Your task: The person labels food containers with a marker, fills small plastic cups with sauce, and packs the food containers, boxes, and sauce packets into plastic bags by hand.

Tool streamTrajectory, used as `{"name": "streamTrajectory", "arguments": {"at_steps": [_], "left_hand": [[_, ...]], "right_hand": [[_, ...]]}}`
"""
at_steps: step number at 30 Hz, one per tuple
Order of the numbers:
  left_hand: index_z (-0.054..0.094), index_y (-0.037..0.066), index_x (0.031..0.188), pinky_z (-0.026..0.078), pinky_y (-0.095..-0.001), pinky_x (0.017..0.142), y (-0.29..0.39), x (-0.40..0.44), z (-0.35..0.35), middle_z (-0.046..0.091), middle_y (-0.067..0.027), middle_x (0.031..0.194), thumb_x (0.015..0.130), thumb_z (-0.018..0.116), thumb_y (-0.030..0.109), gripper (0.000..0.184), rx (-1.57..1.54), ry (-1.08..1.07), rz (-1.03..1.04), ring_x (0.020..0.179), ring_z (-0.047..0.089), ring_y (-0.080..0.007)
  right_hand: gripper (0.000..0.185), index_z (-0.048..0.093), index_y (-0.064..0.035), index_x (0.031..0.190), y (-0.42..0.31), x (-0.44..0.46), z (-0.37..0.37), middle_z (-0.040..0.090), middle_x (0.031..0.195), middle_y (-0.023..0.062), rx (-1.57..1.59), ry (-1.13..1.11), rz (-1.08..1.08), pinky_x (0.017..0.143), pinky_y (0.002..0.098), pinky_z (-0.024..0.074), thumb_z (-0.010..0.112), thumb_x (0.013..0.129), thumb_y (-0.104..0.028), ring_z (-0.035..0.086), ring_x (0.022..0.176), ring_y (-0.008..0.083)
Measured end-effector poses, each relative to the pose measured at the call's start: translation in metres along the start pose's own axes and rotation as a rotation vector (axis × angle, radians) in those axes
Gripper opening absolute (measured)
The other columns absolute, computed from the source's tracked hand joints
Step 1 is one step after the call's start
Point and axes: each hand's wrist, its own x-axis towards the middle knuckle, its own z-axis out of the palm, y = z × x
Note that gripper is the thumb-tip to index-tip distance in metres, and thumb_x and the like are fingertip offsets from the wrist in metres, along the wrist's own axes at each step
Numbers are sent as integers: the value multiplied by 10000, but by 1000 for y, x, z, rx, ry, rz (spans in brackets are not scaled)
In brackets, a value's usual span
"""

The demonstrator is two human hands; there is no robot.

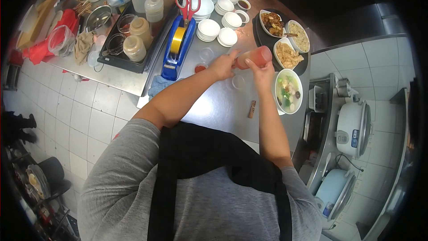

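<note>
A clear squeeze bottle (254, 57) with red-orange sauce lies tilted nearly sideways above the steel table. My right hand (263, 75) is closed round its body near the base. At the other end, my left hand (223, 66) grips it, and its fingers partly hide the nozzle end. Just left of that hand sits a small clear cup with red sauce (200, 68), and behind it another small clear cup (206, 54). Below the bottle lies a round clear plastic lid or cup (238, 81); I cannot tell which.
A bowl of soup (289, 91) stands right of my right hand, beside a dark round tray (305, 66) bearing several filled dishes. Left are a blue tape dispenser (170, 68), red-handled scissors (188, 4) and a black tray (129, 66) of bottles. Stacked white bowls (208, 30) stand behind.
</note>
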Motion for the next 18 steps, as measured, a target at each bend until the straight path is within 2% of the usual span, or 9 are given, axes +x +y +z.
{"name": "streamTrajectory", "arguments": {"at_steps": [8,18], "left_hand": [[290,146,1331,487,-423,836,3,0,-1,625,-183,1042,641,770,92,842,0,8,7,972,597,-374],[317,133,1306,506,-397,766,-3,5,5,639,-166,975,668,757,115,775,-23,32,11,880,628,-333]], "right_hand": [[531,542,-9,1122,-3,1,2,644,1013,87,7,11,-31,801,279,488,812,670,-79,617,893,147],[494,555,-7,1105,-13,0,3,646,1014,78,-6,29,-1,806,268,479,799,682,-75,612,894,135]]}}
